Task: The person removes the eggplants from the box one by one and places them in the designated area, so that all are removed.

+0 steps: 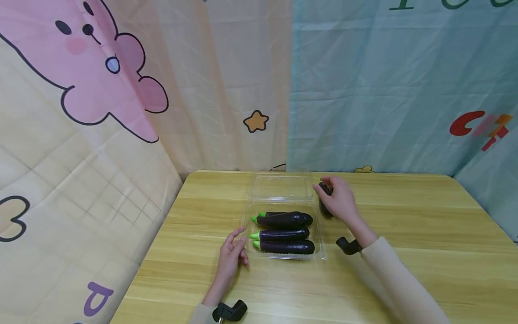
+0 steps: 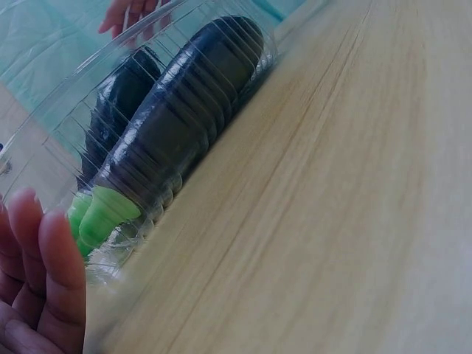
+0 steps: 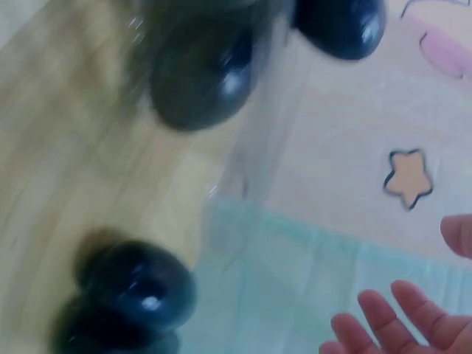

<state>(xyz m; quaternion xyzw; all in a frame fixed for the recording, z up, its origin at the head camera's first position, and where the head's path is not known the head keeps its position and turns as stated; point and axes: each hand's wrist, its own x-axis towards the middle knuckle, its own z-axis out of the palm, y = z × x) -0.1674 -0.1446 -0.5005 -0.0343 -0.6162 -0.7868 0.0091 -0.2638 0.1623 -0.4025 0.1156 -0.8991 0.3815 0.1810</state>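
Observation:
A clear plastic clamshell box (image 1: 319,252) lies on the table, its lid (image 1: 281,186) folded back. Several dark purple eggplants (image 1: 285,247) with green stem ends lie side by side in it, stems to the left. My left hand (image 1: 232,254) is at the box's left side, fingers loosely bent and holding nothing; whether the fingertips touch the plastic I cannot tell. My right hand (image 1: 337,198) hovers over dark eggplant (image 1: 325,209) lying outside the box on its right. In the right wrist view, the fingers (image 3: 383,317) are spread, apart from the eggplants.
The light wooden table (image 1: 404,270) reaches back to a printed curtain (image 1: 364,90), and another patterned cloth (image 1: 101,180) hangs along the left. A black wrist camera mount (image 1: 349,246) sits on the right wrist and another black mount (image 1: 229,311) on the left.

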